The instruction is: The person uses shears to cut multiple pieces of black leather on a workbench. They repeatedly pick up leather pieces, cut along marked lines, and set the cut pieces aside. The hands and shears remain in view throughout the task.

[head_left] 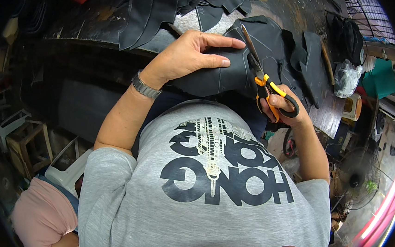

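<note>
Two bare hands near the top middle of the frame, both close to a black sheet (233, 76) with thin pale lines. Left hand (192, 54) with thumb and pointing finger spread apart, tips on the black sheet; other fingers tucked out of sight, so cannot tell if pinching any of it. Right hand (293, 104), right of the middle, wrapped around the yellow and black handles of the scissors (264, 77), some fingers hidden behind. Scissors pointing up the frame, one blade easy to see over the black sheet, the other hard to make out. More black pieces (147, 18) at the top, cut off by the edge. At the lower left, a person in a pink top (42, 214), only partly showing. At the lower right, a fan (355, 180) near the dark rim.
</note>
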A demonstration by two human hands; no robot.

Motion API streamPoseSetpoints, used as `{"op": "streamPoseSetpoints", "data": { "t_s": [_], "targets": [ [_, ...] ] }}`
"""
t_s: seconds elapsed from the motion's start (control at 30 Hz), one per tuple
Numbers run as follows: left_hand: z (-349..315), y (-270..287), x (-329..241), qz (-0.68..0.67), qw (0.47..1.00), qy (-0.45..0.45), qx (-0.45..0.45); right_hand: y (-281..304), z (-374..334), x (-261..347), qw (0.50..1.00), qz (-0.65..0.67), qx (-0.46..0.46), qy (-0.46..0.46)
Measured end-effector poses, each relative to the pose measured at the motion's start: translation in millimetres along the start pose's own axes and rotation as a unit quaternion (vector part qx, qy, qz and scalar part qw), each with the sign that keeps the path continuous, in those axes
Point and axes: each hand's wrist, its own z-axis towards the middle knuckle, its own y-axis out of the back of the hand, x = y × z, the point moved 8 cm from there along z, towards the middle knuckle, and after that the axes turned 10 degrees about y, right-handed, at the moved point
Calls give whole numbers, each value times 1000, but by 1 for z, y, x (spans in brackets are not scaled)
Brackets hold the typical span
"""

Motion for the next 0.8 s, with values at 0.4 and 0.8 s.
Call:
{"op": "streamPoseSetpoints", "data": {
  "t_s": [0.4, 0.8],
  "targets": [
    [-7, -3, 2, -55, 998, 3, 4, -4, 2, -4, 996, 85, 21, 29],
    [-17, 4, 0, -17, 998, -29, -44, 9, 2, 0, 1000, -20, 15, 11]
  ]
}}
